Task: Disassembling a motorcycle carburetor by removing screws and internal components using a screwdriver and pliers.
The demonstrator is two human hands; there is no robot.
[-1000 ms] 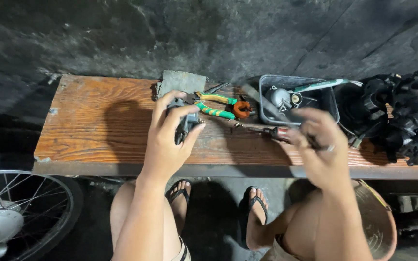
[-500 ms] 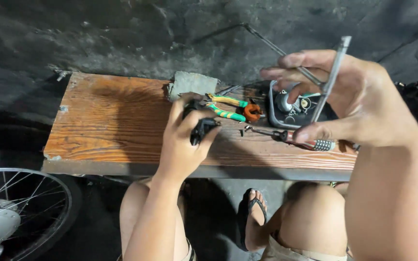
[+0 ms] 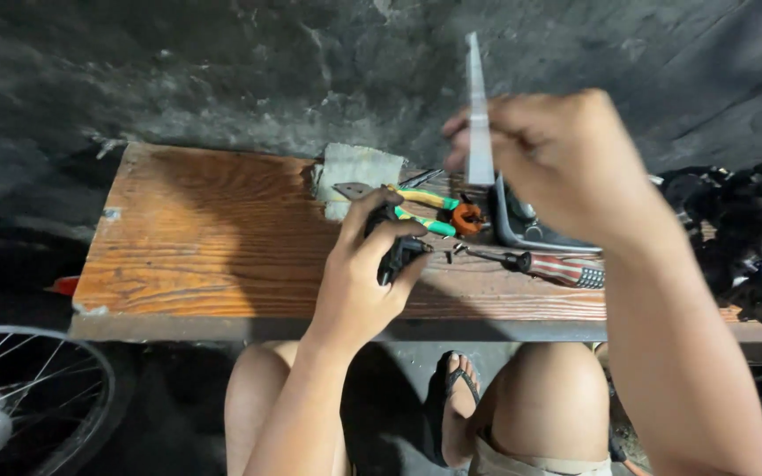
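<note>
packages: none in view
labels: none in view
signs: none in view
screens: none in view

Your single head camera looks steeply down from close above the wooden bench (image 3: 222, 256), knees at the frame's bottom, wall across the top.
</note>
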